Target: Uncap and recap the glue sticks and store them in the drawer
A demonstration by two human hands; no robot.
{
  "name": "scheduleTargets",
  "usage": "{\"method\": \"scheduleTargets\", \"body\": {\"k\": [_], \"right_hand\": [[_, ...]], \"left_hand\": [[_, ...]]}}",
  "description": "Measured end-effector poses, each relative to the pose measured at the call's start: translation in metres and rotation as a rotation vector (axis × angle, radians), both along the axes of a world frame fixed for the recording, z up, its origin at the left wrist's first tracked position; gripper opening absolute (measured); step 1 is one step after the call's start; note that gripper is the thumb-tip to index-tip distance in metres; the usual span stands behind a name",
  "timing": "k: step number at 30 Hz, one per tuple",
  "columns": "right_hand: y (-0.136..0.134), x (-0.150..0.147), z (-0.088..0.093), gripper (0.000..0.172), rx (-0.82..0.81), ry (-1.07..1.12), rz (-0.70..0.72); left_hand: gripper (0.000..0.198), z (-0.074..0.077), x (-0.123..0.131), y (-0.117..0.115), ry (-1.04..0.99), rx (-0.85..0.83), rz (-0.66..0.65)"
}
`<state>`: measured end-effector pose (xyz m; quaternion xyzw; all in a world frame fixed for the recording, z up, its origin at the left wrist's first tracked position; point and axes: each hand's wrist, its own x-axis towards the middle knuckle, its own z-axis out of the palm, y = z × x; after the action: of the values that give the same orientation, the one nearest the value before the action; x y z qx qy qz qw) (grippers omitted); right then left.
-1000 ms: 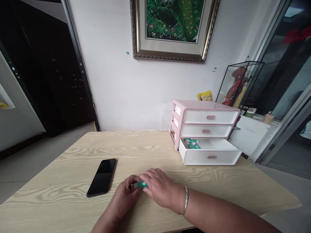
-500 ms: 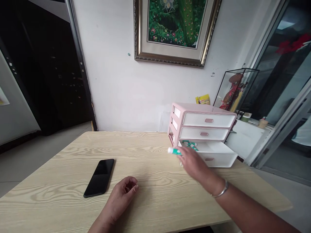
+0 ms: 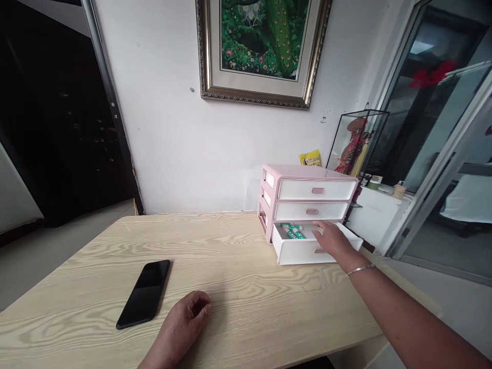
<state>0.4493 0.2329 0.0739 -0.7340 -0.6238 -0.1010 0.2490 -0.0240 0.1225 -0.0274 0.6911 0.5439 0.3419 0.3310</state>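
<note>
- Tubes (image 3: 294, 232), green and white, lie in an overlapping heap at the left end of the pulled-out bottom drawer (image 3: 294, 254); their exact number is hard to tell.
- The right hand (image 3: 332, 240) is over that drawer, right of the tubes, fingers and thumb partly spread; nothing shows in its grip, though its palm is hidden.
- The left hand (image 3: 186, 319) rests on the surface (image 3: 246, 287) near the phone (image 3: 144, 294), loosely curled around a hollow, with nothing seen in it.
- The right wrist could bump the drawer front, since the arm crosses it, and jolt the heap.
- A tube riding high on the others could catch if the drawer were pushed in.
- In the pink drawer unit (image 3: 307, 171), the top drawer (image 3: 295, 189) and middle drawer (image 3: 290, 210) are closed, hiding any contents.
</note>
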Motion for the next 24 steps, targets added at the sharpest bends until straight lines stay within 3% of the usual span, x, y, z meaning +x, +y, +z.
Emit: {"method": "scheduleTargets", "body": {"k": [3, 6, 10, 24], "right_hand": [[-0.023, -0.015, -0.028, 0.031, 0.044, 0.081, -0.033], [-0.042, -0.033, -0.064, 0.031, 0.080, 0.310, -0.063], [-0.040, -0.042, -0.091, 0.030, 0.034, 0.417, -0.140], [0.027, -0.042, -0.071, 0.022, -0.051, 0.340, -0.209]], "left_hand": [[0.023, 0.000, 0.000, -0.001, 0.016, -0.001, 0.000], [0.022, -0.001, 0.000, -0.001, 0.044, 0.011, -0.002], [0.022, -0.002, 0.001, 0.000, 0.063, 0.017, 0.006], [0.022, 0.000, 0.003, 0.000, 0.100, 0.026, 0.014]]}}
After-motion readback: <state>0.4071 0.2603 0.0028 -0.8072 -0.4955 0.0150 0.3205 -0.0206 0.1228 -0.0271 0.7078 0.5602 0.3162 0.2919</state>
